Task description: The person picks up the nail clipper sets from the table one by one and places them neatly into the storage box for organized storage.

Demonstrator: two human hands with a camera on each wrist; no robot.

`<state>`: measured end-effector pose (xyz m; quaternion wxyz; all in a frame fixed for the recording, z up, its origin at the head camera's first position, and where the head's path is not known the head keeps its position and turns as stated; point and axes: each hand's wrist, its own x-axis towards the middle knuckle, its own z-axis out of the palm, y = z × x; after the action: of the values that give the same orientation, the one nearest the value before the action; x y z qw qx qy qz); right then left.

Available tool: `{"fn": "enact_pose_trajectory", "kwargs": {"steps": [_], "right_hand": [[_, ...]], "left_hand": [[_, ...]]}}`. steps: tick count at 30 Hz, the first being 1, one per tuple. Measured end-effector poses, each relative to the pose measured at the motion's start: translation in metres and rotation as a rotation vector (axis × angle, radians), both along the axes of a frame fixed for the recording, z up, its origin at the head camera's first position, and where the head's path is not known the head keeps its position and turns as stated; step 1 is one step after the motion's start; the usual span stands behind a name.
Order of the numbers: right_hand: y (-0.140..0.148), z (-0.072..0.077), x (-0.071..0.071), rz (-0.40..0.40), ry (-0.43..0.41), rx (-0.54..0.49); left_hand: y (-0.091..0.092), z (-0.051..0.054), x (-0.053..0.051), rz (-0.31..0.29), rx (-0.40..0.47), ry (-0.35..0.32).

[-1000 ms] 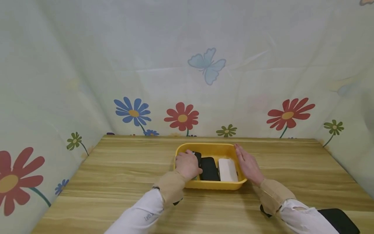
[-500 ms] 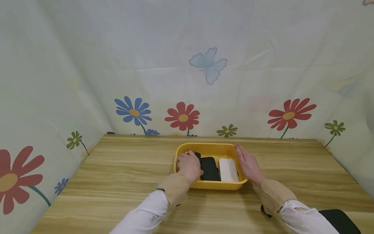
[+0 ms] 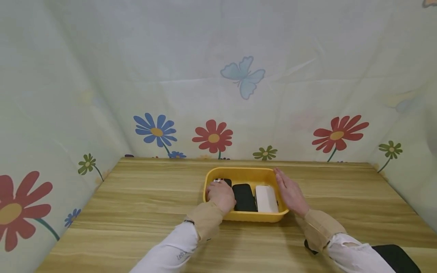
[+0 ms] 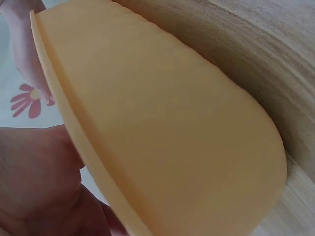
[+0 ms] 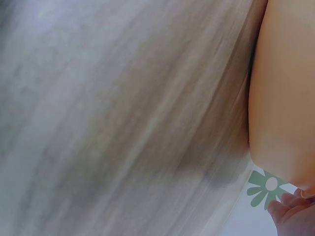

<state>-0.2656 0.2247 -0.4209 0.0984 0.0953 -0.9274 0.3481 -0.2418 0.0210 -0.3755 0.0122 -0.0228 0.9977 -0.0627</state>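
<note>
A yellow plastic bin [image 3: 246, 216] stands on the table. Inside its left end, my left hand [image 3: 222, 196] bends over a dark flat block [image 3: 225, 182] with a pale striped edge. The thumb is on the block's right side; the hand covers most of the block, and its fingertips are hidden. To the right lie a black rounded rectangular case [image 3: 244, 198] and a white rounded rectangular block [image 3: 267, 199], side by side. My right hand [image 3: 291, 193], fingers straight, rests along the bin's right rim. In the left wrist view the bin's front wall [image 4: 172, 113] fills most of the frame.
The wood-grain table [image 3: 146, 189] extends around the bin. A black rounded object [image 3: 396, 258] lies at the front right, partly behind the right sleeve. A flower-printed cloth [image 3: 286, 94] hangs along the back and sides.
The dark block under my left hand has shifted left and settled lower in the bin, leaving a gap beside the black case. My right hand stays on the rim.
</note>
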Motion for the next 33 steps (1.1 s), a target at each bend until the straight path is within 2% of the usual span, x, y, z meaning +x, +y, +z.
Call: {"fn": "enact_pose_trajectory", "kwargs": {"steps": [9,13,16,18,19,23,25,26,29,33], "right_hand": [[0.001,0.001,0.003,-0.017,0.001,0.018],[0.001,0.002,0.003,-0.016,0.001,0.012],[0.001,0.002,0.002,-0.019,0.008,0.011],[0.001,0.002,0.002,-0.019,0.008,0.013],[0.001,0.002,0.002,-0.017,0.005,0.014],[0.000,0.002,0.003,-0.015,-0.003,0.015],[0.000,0.002,0.003,-0.015,-0.006,0.014],[0.000,0.002,0.003,-0.016,-0.005,0.015],[-0.001,0.003,0.003,-0.016,0.001,0.013],[-0.002,0.004,0.002,-0.011,0.012,0.010]], "left_hand": [[-0.003,0.003,0.000,-0.065,-0.005,0.019],[-0.009,0.007,0.001,-0.135,0.022,0.039],[-0.014,0.011,0.002,-0.219,0.044,0.111],[-0.018,0.011,0.002,-0.262,0.072,0.196],[-0.021,0.011,0.001,-0.296,0.058,0.249],[-0.030,0.006,-0.008,-0.315,0.165,0.381],[-0.038,0.001,-0.016,-0.308,0.211,0.421],[-0.042,-0.002,-0.019,-0.287,0.266,0.423],[-0.055,-0.012,-0.029,-0.271,0.326,0.441],[-0.069,-0.022,-0.035,-0.288,0.445,0.397]]}}
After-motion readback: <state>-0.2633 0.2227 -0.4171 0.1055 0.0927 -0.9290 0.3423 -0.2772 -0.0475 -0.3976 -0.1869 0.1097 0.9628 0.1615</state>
